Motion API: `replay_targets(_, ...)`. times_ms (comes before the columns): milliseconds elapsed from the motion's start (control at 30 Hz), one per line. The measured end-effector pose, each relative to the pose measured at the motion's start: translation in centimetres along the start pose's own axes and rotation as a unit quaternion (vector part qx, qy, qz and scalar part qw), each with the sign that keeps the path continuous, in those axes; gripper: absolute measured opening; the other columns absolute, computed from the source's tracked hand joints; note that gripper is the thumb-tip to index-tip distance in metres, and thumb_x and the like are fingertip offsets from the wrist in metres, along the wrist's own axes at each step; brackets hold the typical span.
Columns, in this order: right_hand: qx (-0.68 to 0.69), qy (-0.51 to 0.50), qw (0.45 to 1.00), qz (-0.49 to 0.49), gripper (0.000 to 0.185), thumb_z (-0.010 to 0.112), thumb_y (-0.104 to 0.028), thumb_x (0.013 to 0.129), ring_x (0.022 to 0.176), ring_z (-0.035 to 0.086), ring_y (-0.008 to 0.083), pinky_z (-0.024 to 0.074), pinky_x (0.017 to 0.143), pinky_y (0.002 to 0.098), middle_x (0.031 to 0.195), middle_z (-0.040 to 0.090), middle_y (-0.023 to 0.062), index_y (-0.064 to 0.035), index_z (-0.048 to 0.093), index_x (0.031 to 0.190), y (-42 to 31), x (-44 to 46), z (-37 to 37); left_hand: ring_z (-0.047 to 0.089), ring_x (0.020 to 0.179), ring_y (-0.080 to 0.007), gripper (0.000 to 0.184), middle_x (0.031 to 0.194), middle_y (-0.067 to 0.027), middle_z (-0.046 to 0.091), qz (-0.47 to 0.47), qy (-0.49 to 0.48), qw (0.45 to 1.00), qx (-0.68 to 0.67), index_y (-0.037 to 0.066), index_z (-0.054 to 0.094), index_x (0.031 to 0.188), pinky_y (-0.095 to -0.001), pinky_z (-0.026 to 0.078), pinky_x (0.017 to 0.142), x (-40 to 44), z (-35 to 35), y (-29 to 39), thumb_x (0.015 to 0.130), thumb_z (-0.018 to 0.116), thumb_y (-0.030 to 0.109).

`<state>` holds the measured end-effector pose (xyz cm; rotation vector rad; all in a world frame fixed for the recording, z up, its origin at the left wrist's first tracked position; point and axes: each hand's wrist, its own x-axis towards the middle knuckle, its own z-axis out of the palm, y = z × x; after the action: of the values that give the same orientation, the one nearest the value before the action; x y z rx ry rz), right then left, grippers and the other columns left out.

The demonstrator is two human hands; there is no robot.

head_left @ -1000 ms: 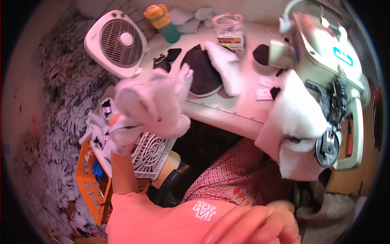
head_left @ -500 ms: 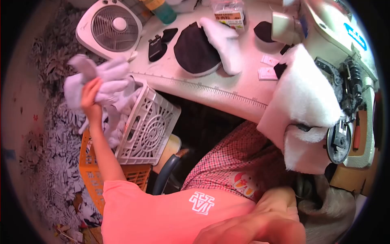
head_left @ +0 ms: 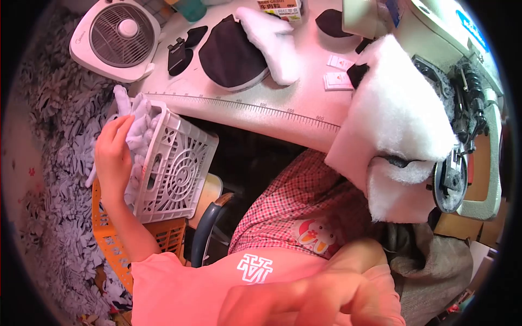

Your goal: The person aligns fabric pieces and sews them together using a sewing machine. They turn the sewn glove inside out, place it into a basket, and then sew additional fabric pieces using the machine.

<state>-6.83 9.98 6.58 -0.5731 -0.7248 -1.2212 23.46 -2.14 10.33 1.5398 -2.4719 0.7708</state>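
My left hand [head_left: 115, 149] is at the left side of a white plastic basket [head_left: 182, 174], its fingers stretched over pale, soft fabric pieces [head_left: 142, 117]. The pieces are heaped inside, and a few narrow ends stand up above the rim. The fingers lie against the heap and look loosely extended, though their undersides are hidden. Close to the camera, in front of the pink shirt, my right hand [head_left: 304, 299] appears large and blurred. The frame cuts off part of it, and whether it holds anything does not show.
On the white table [head_left: 234, 117], with its printed ruler edge, are a fan [head_left: 117, 38], black fabric pieces [head_left: 231, 54] and white padding [head_left: 274, 49]. More padding [head_left: 394, 119] hangs beside a machine [head_left: 462, 108] at right. An orange crate [head_left: 111, 247] stands under the basket; grey scraps [head_left: 60, 163] fill the left.
My left hand has come down with the bundle of pale fabric pieces, which now rests in the basket. The right hand has shifted left. The whole view has moved slightly.
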Motion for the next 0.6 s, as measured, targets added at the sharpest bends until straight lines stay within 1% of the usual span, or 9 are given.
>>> replay_targets(67, -0.010, 0.005, 1.000, -0.018, 0.058, 0.042, -0.050, 0.097, 0.087, 0.054, 0.0340, 0.0415, 0.085, 0.0404, 0.108, 0.054, 0.0332, 0.0038, 0.064, 0.090, 0.3, 0.1, -0.1, 0.059, 0.105, -0.0321, 0.049, 0.113, -0.0126, 0.062, 0.025, 0.007, 0.998, -0.066, 0.003, 0.062, 0.117, -0.0393, 0.047, 0.088, 0.2, -0.3, 1.5, 0.072, 0.051, -0.014)
replay_targets(167, -0.012, -0.006, 0.999, -0.032, 0.062, 0.040, -0.052, 0.097, 0.088, 0.050, 0.0335, 0.0381, 0.086, 0.0390, 0.101, 0.053, 0.0309, 0.0048, 0.065, 0.094, 0.7, -0.4, 0.2, 0.060, 0.102, -0.0318, 0.044, 0.111, -0.0126, 0.063, 0.063, 0.022, 0.996, -0.065, 0.001, 0.063, 0.114, -0.0391, 0.048, 0.086, 0.5, -0.5, 3.5, 0.073, 0.052, -0.011)
replay_targets(233, 0.017, 0.016, 0.997, -0.070, 0.064, 0.040, -0.054, 0.097, 0.087, 0.047, 0.0314, 0.0368, 0.085, 0.0382, 0.103, 0.049, 0.0294, 0.0039, 0.066, 0.094, 1.5, -0.4, 1.3, 0.062, 0.098, -0.0316, 0.038, 0.106, -0.0130, 0.064, 0.097, 0.039, 0.992, -0.066, -0.001, 0.064, 0.110, -0.0400, 0.048, 0.085, 0.7, -0.8, 4.7, 0.074, 0.053, -0.009)
replay_targets(333, 0.062, 0.048, 0.989, -0.127, 0.067, 0.040, -0.058, 0.096, 0.085, 0.042, 0.0282, 0.0347, 0.083, 0.0370, 0.106, 0.044, 0.0271, 0.0025, 0.067, 0.094, 2.4, -0.5, 2.7, 0.062, 0.096, -0.0315, 0.038, 0.103, -0.0137, 0.065, 0.122, 0.024, 0.986, -0.111, -0.001, 0.064, 0.109, -0.0405, 0.048, 0.083, 0.5, -1.2, 6.1, 0.074, 0.053, -0.009)
replay_targets(367, 0.064, 0.048, 0.989, -0.125, 0.067, 0.040, -0.058, 0.096, 0.085, 0.042, 0.0282, 0.0347, 0.083, 0.0370, 0.106, 0.044, 0.0271, 0.0025, 0.067, 0.094, 1.8, -0.6, 2.5, 0.063, 0.093, -0.0311, 0.037, 0.099, -0.0135, 0.065, 0.134, 0.024, 0.984, -0.116, -0.001, 0.065, 0.108, -0.0403, 0.049, 0.081, 0.3, -1.1, 6.5, 0.073, 0.054, -0.008)
replay_targets(433, 0.059, 0.059, 0.996, 0.020, 0.068, 0.040, -0.059, 0.096, 0.088, 0.042, 0.0289, 0.0349, 0.081, 0.0386, 0.111, 0.040, 0.0278, 0.0022, 0.068, 0.089, 0.2, -0.7, 1.4, 0.063, 0.092, -0.0308, 0.037, 0.098, -0.0130, 0.065, 0.139, 0.001, 0.981, -0.133, -0.001, 0.065, 0.107, -0.0402, 0.049, 0.081, 0.0, -1.2, 7.1, 0.073, 0.055, -0.007)
replay_targets(467, 0.060, 0.052, 0.997, 0.024, 0.068, 0.040, -0.059, 0.096, 0.088, 0.042, 0.0289, 0.0349, 0.081, 0.0386, 0.111, 0.040, 0.0278, 0.0022, 0.068, 0.089, 0.3, -0.7, 1.3, 0.063, 0.091, -0.0305, 0.036, 0.096, -0.0125, 0.065, 0.147, -0.021, 0.977, -0.154, -0.001, 0.065, 0.107, -0.0400, 0.049, 0.080, 0.0, -1.2, 7.4, 0.072, 0.056, -0.007)
replay_targets(567, 0.112, 0.043, 0.992, 0.036, 0.067, 0.043, -0.059, 0.095, 0.093, 0.040, 0.0310, 0.0347, 0.080, 0.0385, 0.111, 0.040, 0.0278, 0.0029, 0.067, 0.086, 1.4, -0.8, 1.8, 0.063, 0.089, -0.0300, 0.037, 0.094, -0.0118, 0.065, 0.153, -0.032, 0.973, -0.172, 0.000, 0.065, 0.106, -0.0400, 0.049, 0.078, -0.2, -1.2, 8.0, 0.071, 0.057, -0.005)
replay_targets(600, 0.118, 0.055, 0.991, -0.028, 0.066, 0.045, -0.059, 0.093, 0.091, 0.040, 0.0317, 0.0346, 0.080, 0.0389, 0.106, 0.040, 0.0272, 0.0032, 0.066, 0.083, 2.2, -0.5, 2.1, 0.063, 0.088, -0.0300, 0.037, 0.094, -0.0117, 0.065, 0.157, -0.042, 0.969, -0.185, 0.000, 0.065, 0.106, -0.0400, 0.049, 0.078, -0.2, -1.1, 8.3, 0.070, 0.057, -0.005)
